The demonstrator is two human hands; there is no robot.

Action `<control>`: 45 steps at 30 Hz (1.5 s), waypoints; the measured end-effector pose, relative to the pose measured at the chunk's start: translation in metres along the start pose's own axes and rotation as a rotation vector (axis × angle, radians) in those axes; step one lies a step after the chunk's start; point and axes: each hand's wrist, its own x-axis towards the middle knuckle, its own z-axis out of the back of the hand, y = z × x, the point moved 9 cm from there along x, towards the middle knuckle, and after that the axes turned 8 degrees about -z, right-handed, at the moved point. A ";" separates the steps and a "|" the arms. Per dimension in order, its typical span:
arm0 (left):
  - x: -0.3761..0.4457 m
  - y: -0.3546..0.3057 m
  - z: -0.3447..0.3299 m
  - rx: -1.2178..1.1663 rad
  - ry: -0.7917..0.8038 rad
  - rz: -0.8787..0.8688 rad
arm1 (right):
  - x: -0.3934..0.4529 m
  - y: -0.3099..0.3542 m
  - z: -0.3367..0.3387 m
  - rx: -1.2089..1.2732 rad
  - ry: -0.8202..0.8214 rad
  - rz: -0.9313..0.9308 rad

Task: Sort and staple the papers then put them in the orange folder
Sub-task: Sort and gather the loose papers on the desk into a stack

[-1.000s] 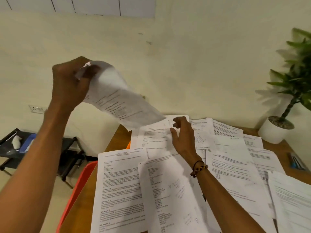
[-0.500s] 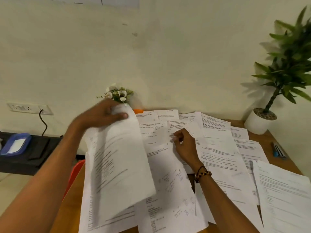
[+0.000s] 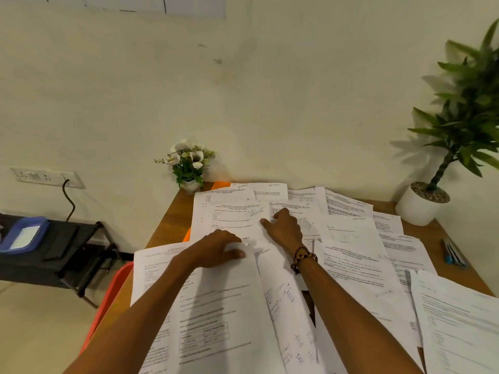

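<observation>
Printed papers (image 3: pixel 348 255) cover most of a wooden desk (image 3: pixel 172 217), overlapping loosely from the far wall to the near edge. The left hand (image 3: pixel 216 251) rests on the top edge of a sheet (image 3: pixel 226 306) lying near-left on the pile, fingers curled and pinching that edge, which looks slightly crumpled. The right hand (image 3: pixel 286 228) lies flat on the sheets in the middle, forefinger stretched out and pointing left, the other fingers loosely together. A beaded band sits on that wrist.

Orange shows at three places: a sliver at the far edge of the pile (image 3: pixel 220 184), a small patch at the left edge (image 3: pixel 186 234), and a long strip (image 3: pixel 108 300) hanging beside the desk's near-left side. Which of these is the folder cannot be told. No stapler is in view.

Likely risks: the sheets overlap so freely that sliding one may drag its neighbours and mix the order; those at the near-left corner overhang the desk and could slip to the floor; the pinched edge may crease further.

Containers: a white pot (image 3: pixel 418 206) far right holds a leafy plant (image 3: pixel 467 109); a small pot of white flowers (image 3: pixel 189 160) stands at the far-left corner. On a dark rack (image 3: pixel 62 255) left of the desk sits a blue tray (image 3: pixel 24 234) with something pale inside. Pens (image 3: pixel 453 252) lie at the right edge.
</observation>
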 end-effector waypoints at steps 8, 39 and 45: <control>0.012 0.008 -0.023 0.034 0.072 0.049 | 0.038 -0.001 -0.016 -0.044 0.031 -0.060; 0.083 0.050 0.003 0.106 0.253 0.165 | 0.095 0.042 -0.013 -0.098 -0.113 -0.162; 0.095 0.040 0.007 0.183 0.285 0.138 | 0.112 -0.001 0.004 0.201 -0.109 -0.219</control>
